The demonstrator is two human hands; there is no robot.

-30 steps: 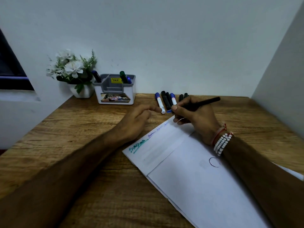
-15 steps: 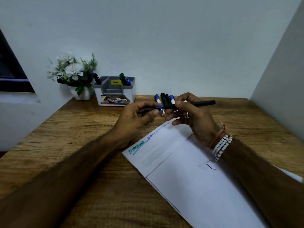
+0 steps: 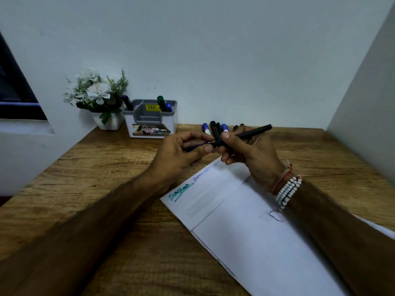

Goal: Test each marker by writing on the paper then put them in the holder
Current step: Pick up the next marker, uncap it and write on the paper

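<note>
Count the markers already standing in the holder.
3. A dark one stands in the left compartment of the holder; a green one and a blue one share the right compartment. Shorter ones could be hidden inside.

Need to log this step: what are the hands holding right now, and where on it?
Right hand holds a black pen near its front end; left hand pinches what looks like its cap.
</note>
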